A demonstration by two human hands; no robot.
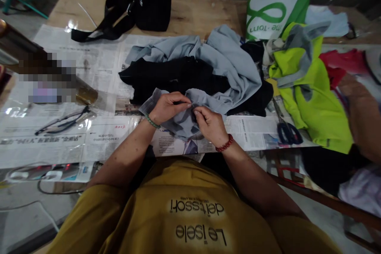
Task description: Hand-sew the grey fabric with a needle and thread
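My left hand, with a green bead bracelet, is closed in a pinch, thumb and forefinger pointing right. Close by on the right, my right hand, wearing a red bead bracelet, pinches with thumb and forefinger. The fingertips of both nearly meet above a bunched grey-blue garment. Whatever sits between the fingertips is too small to name. More grey-blue cloth lies behind, heaped together with a black garment.
Scissors lie to the right beside a yellow-green garment. Glasses rest on the newspaper at left, near a bottle-like cylinder. Behind are a black bag and a white-green bag. Another person's arm reaches in at right.
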